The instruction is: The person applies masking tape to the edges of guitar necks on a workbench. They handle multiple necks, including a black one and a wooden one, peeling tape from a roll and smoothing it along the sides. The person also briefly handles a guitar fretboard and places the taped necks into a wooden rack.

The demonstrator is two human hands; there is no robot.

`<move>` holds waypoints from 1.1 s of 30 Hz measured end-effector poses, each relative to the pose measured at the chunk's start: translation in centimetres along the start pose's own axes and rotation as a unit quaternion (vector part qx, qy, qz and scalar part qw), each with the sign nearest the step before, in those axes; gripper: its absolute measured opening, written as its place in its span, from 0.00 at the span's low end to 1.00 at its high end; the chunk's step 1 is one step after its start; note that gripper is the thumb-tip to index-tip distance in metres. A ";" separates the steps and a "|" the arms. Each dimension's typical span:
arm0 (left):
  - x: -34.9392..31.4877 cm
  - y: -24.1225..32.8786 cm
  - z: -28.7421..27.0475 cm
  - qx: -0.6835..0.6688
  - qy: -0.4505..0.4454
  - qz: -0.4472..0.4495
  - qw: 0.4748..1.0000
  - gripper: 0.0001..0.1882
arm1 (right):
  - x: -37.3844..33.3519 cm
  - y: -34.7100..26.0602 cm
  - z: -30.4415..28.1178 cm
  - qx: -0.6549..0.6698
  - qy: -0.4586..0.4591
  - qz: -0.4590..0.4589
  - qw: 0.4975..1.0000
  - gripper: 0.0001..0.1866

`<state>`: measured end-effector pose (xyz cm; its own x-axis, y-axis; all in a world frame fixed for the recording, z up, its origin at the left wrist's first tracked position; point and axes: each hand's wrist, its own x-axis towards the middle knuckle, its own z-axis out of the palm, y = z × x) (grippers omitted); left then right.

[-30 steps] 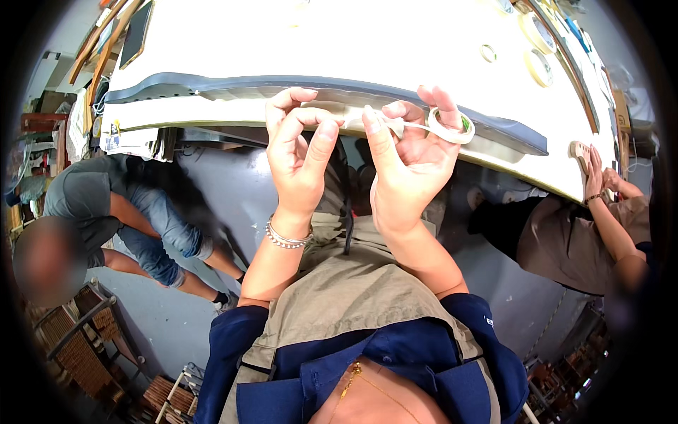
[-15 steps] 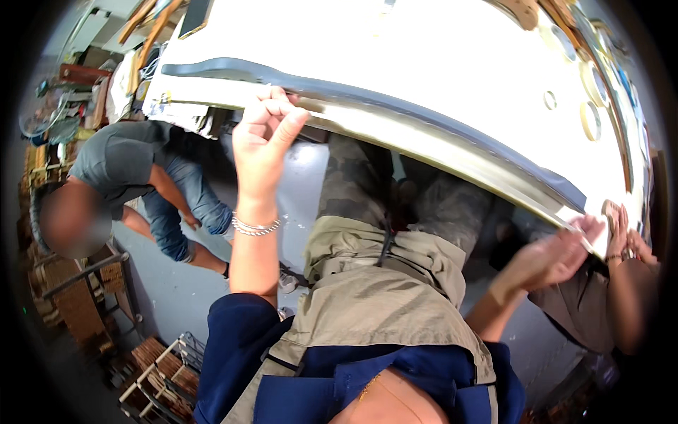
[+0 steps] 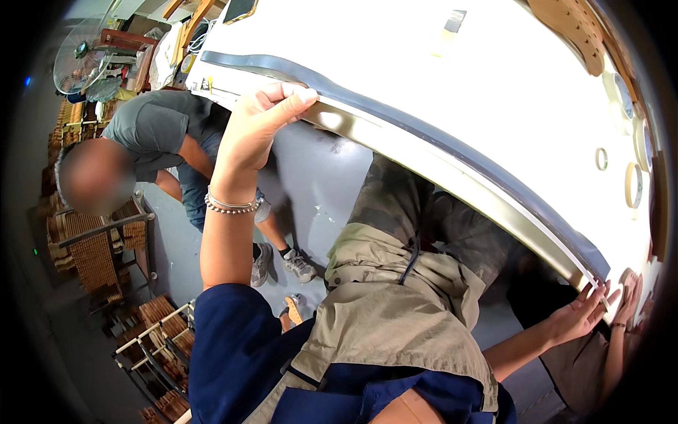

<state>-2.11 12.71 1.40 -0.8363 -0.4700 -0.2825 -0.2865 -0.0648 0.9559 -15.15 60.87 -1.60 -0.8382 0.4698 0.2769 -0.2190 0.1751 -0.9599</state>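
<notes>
A long, dark blue-grey curved piece point(image 3: 424, 134) lies along the front edge of the white table point(image 3: 395, 49). A thin pale strip point(image 3: 580, 271) follows its near side, between my two hands. My left hand point(image 3: 265, 120), with beaded bracelets at the wrist, is closed at the table edge beside the left part of the dark piece; thumb and forefinger pinch the strip, largely hidden under the fingers. Past the far right end of the dark piece, my right hand point(image 3: 580, 316) is closed on the strip's other end, fingertips just below the table edge.
Several tape rolls point(image 3: 633, 185) and a brown perforated piece point(image 3: 573, 32) lie at the table's right. A person in a grey shirt point(image 3: 152, 127) bends at the left. Another person's hands point(image 3: 625, 300) are close to my right hand. Racks point(image 3: 159, 339) of brown pieces stand lower left.
My right hand has moved down and slightly right in view, and the strip now lies closer along the dark piece. My left hand still pinches at the table edge. The view has shifted.
</notes>
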 end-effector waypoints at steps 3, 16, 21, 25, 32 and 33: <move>-0.1 0.8 0.2 0.014 0.013 -0.030 0.999 0.09 | 0.5 0.5 -0.2 -0.030 0.001 -0.024 0.999 0.23; 0.1 1.9 0.1 0.054 0.021 -0.084 0.995 0.08 | 0.6 -0.3 0.4 -0.123 0.033 -0.042 0.991 0.22; 0.1 1.9 0.6 0.029 0.039 -0.105 0.993 0.06 | 0.3 -0.4 0.6 -0.133 0.035 -0.039 0.990 0.25; -0.8 0.2 0.8 0.009 0.116 0.040 0.992 0.15 | 0.4 -0.4 0.7 -0.108 0.032 -0.034 0.993 0.25; -2.8 -0.8 4.2 0.586 0.189 0.393 0.683 0.13 | 0.3 -0.7 0.9 -0.101 0.045 -0.021 0.994 0.25; -3.0 -1.1 4.2 0.581 0.194 0.389 0.688 0.13 | 0.5 -0.7 0.9 -0.101 0.044 -0.020 0.994 0.25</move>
<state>-1.26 17.92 0.87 -0.8247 -0.1790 0.5364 -0.1914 0.9810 0.0330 -15.86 60.15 -0.79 -0.7817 0.5321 0.3251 -0.1387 0.3600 -0.9226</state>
